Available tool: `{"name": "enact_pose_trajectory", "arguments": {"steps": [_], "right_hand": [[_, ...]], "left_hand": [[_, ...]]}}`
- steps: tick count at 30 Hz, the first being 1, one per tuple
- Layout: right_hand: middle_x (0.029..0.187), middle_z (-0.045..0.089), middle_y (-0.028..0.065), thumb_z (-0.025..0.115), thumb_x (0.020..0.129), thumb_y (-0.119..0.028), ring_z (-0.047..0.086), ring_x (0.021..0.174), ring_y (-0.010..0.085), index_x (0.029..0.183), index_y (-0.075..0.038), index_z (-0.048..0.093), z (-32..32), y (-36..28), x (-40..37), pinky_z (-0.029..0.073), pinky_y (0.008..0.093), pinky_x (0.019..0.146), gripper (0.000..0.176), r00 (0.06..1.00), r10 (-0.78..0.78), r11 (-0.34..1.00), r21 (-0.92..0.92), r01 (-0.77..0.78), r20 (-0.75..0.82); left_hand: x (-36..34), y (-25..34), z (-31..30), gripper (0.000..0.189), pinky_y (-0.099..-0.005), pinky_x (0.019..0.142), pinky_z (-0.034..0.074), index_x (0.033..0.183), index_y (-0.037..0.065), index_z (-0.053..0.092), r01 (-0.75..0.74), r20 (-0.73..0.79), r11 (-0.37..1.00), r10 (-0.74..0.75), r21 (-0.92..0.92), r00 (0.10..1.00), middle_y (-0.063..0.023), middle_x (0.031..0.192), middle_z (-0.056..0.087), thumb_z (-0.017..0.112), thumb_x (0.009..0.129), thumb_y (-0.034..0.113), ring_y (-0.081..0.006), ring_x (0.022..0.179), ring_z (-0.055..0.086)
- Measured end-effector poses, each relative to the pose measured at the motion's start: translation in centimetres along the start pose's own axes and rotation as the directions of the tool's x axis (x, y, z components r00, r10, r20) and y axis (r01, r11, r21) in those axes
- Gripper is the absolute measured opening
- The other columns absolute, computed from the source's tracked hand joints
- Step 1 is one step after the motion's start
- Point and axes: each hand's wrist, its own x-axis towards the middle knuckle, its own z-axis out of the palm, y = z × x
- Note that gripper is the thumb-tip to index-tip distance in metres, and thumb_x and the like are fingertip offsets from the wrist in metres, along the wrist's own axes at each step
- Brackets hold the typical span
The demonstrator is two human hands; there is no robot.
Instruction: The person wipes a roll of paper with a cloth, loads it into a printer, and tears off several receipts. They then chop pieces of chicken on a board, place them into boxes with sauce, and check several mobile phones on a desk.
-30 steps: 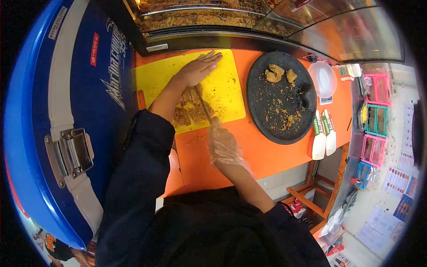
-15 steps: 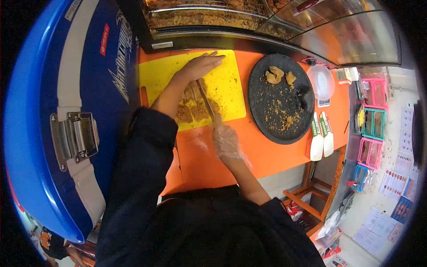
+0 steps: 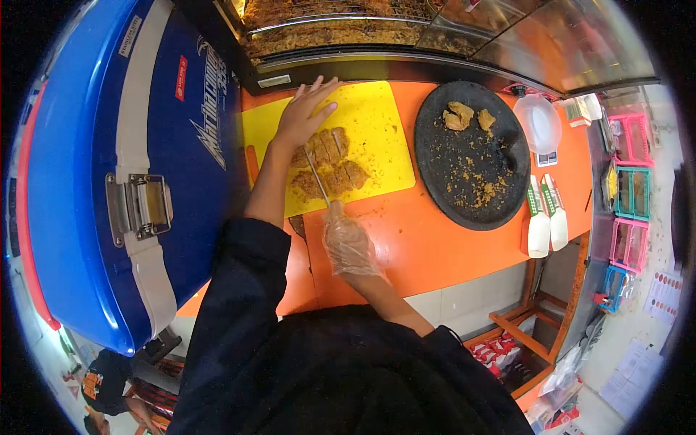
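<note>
A breaded fried cutlet (image 3: pixel 335 148), cut into several strips, lies on the yellow cutting board (image 3: pixel 375 119). My right hand (image 3: pixel 348 243), in a clear plastic glove, is wrapped round the handle of a knife (image 3: pixel 317 172) at the board's near edge. The blade reaches up and to the left across the meat. My left hand (image 3: pixel 299 119) is bare, its fingers spread, stretched over the board just beyond the knife's tip. Crumbs are scattered over the board.
Right of the board is a round black stone slab (image 3: pixel 464 156) with fried pieces (image 3: pixel 458 116) and crumbs. Two paper boxes (image 3: pixel 547 217) and a white bowl (image 3: pixel 538 125) stand farther right. A blue cooler box (image 3: pixel 94 181) borders the left, a glass display case (image 3: pixel 341 51) the back.
The knife has shifted left across the cutlet, uncovering the cut strips. My left hand has moved left and spread its fingers. The camera view has turned slightly.
</note>
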Motion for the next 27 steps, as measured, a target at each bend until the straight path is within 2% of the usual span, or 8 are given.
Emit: {"name": "enact_pose_trajectory", "arguments": {"steps": [2,4,8,11,13,14,16,27], "right_hand": [[0.056,0.054,0.007,0.047,0.088,-0.018,0.059,0.053,0.0235,0.096,-0.007,0.05,0.0,-0.1,0.2,0.044,0.0316,0.044,0.014,1.0,0.013,0.997,0.07,-0.012,-0.016],[0.073,0.061,0.0152,0.03,0.095,-0.033,0.06,0.065,0.0329,0.102,-0.007,0.05,0.2,0.1,0.4,0.045,0.0425,0.054,0.034,0.99,0.025,0.967,-0.253,0.011,0.139],[0.079,0.062,0.0156,0.032,0.093,-0.029,0.06,0.07,0.0346,0.105,-0.008,0.047,-1.0,-0.7,1.1,0.046,0.0434,0.058,0.029,0.981,0.057,0.993,-0.109,-0.037,0.184],[0.059,0.052,0.0051,0.054,0.079,-0.013,0.057,0.053,0.0215,0.103,0.002,0.045,-1.7,-1.4,1.5,0.047,0.0312,0.048,0.03,0.969,0.093,0.976,-0.215,-0.043,0.229],[0.068,0.056,0.0086,0.054,0.08,-0.013,0.06,0.062,0.0238,0.105,0.001,0.043,-0.5,0.4,1.1,0.047,0.0322,0.053,0.031,0.954,-0.281,0.894,-0.331,0.301,0.107],[0.068,0.056,0.0086,0.054,0.08,-0.013,0.06,0.062,0.0238,0.105,0.001,0.043,-1.7,-0.8,1.3,0.047,0.0322,0.053,0.031,0.955,-0.276,0.896,-0.331,0.297,0.112],[0.074,0.058,0.011,0.053,0.08,-0.013,0.061,0.069,0.0246,0.107,0.002,0.042,-3.8,-2.8,1.8,0.047,0.0332,0.055,0.033,0.945,0.007,0.978,-0.198,0.062,0.328],[0.065,0.057,0.0168,0.037,0.092,-0.025,0.059,0.061,0.0344,0.113,-0.003,0.041,1.1,0.2,3.0,0.045,0.0421,0.051,0.031,0.979,0.053,0.988,-0.154,-0.022,0.198]], "left_hand": [[-0.2,-0.8,0.3,0.044,-0.0438,0.109,0.013,0.132,0.019,0.041,0.012,0.018,1.0,-0.012,-0.016,1.0,-0.0022,0.138,0.038,0.04,0.092,0.035,-0.0235,0.132,0.024],[-0.6,-1.7,0.8,0.044,-0.042,0.11,0.013,0.133,0.018,0.04,0.045,0.038,0.999,-0.044,-0.021,0.998,-0.0022,0.138,0.037,0.035,0.093,0.037,-0.0234,0.132,0.024],[-0.6,-3.4,1.7,0.044,-0.0404,0.11,0.011,0.135,0.019,0.037,0.099,0.054,0.99,-0.094,-0.104,0.994,-0.002,0.14,0.035,0.028,0.095,0.037,-0.0225,0.133,0.021],[-0.5,-4.3,2.4,0.046,-0.0403,0.111,0.009,0.136,0.02,0.033,0.14,0.123,0.988,-0.131,-0.071,0.984,-0.0012,0.142,0.03,0.022,0.096,0.039,-0.0212,0.135,0.017],[-0.5,-5.0,2.7,0.047,-0.0394,0.111,0.009,0.138,0.022,0.029,0.153,0.162,0.987,-0.143,-0.048,0.976,-0.0002,0.144,0.025,0.018,0.096,0.04,-0.0201,0.135,0.013],[-0.5,-5.2,2.7,0.047,-0.0394,0.111,0.009,0.138,0.022,0.029,0.157,0.166,0.986,-0.146,-0.051,0.975,-0.0002,0.144,0.025,0.018,0.096,0.04,-0.0201,0.135,0.013],[-0.4,-5.6,2.9,0.048,-0.0385,0.111,0.01,0.139,0.023,0.026,0.125,0.19,0.992,-0.127,0.024,0.974,0.001,0.144,0.024,0.018,0.096,0.041,-0.0201,0.135,0.013],[0.2,-5.8,2.8,0.046,-0.0364,0.111,0.014,0.139,0.023,0.027,0.041,0.11,0.966,-0.071,0.256,0.991,0.0016,0.143,0.027,0.021,0.096,0.039,-0.0172,0.134,0.019]]}}
